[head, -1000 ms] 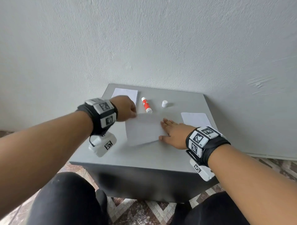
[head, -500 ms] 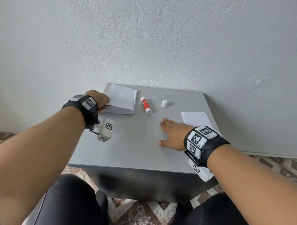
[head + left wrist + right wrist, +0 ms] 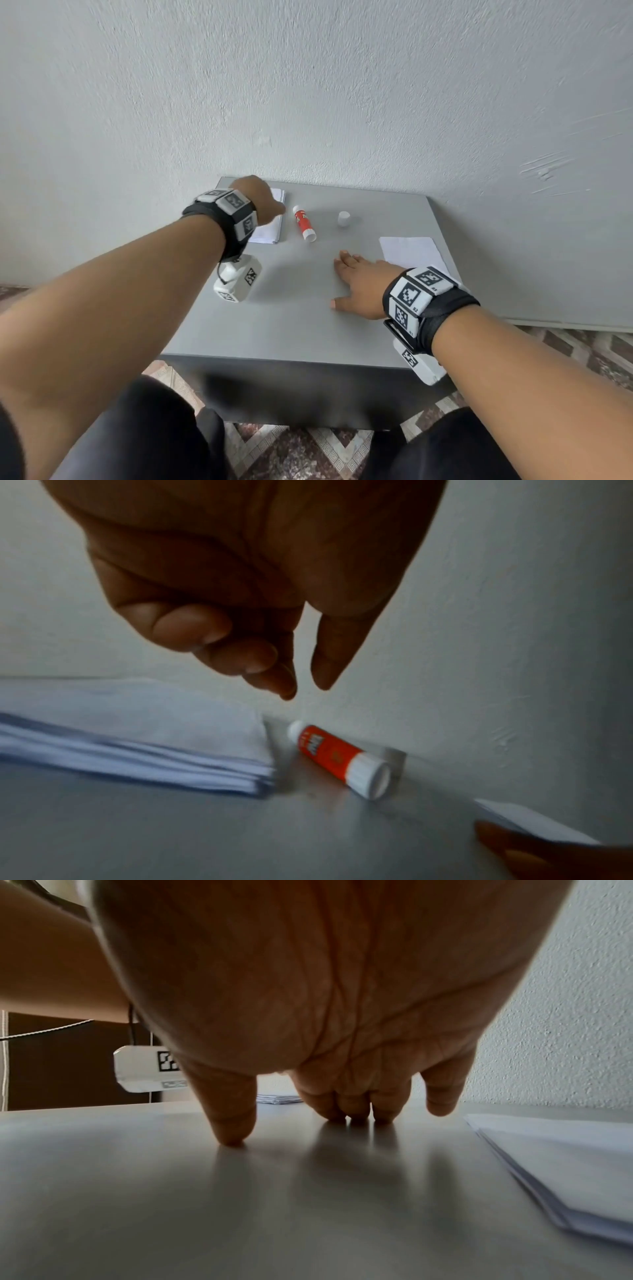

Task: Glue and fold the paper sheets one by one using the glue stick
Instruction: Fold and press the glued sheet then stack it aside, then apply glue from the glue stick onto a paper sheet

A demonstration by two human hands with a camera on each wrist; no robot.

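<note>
A red glue stick (image 3: 304, 224) with no cap lies at the back of the grey table (image 3: 291, 325); its white cap (image 3: 343, 218) stands to the right. My left hand (image 3: 279, 209) hovers over the right edge of the stack of folded sheets (image 3: 270, 229), just left of the glue stick (image 3: 339, 758). In the left wrist view the left hand (image 3: 304, 691) holds nothing, its fingers loosely curled, thumb and forefinger pointing down. My right hand (image 3: 346, 279) lies flat on the bare table, fingertips (image 3: 356, 1116) touching it. A stack of flat white sheets (image 3: 411, 251) lies right of it.
A white wall rises directly behind the table. The table's front edge is near my knees, with patterned floor tiles below. The flat sheets (image 3: 565, 1172) reach the table's right edge.
My left hand carried the folded sheet from the table's middle to the left stack, let it go, and now shifts right toward the glue stick. My right hand has stayed flat in place.
</note>
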